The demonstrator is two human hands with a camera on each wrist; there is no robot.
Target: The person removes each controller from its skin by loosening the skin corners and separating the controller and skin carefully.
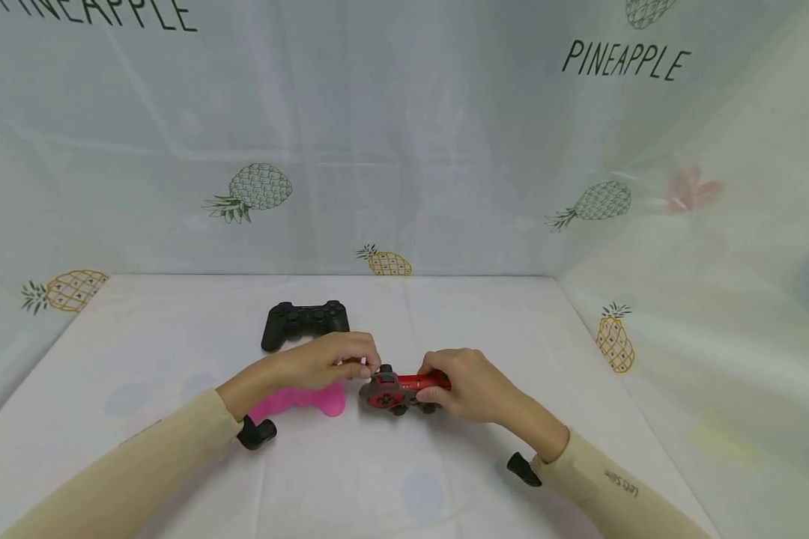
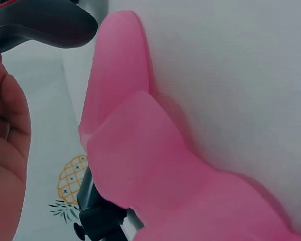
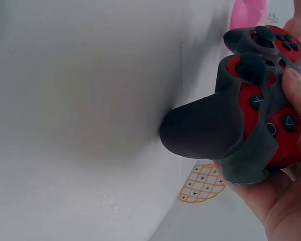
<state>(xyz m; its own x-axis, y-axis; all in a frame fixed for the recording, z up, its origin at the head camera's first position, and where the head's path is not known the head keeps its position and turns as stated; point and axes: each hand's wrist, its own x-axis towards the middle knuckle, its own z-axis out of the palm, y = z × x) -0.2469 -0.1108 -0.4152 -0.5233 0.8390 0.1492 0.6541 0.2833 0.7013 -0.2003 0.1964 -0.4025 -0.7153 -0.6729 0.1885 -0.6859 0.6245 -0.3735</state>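
Red controller point(image 1: 401, 391), in both my hands
My right hand point(image 1: 468, 385) grips it; my left hand point(image 1: 330, 359) pinches its 9 o'clock end; pink cover point(image 1: 300, 400) alongside.

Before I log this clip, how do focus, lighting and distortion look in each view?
Head view: even soft light, faint shadows, wide-angle bending at the edges, red controller sharp. Left wrist view: pink cover fills the frame, too close, soft-edged. Right wrist view: controller fairly crisp, table blurred, washed out.
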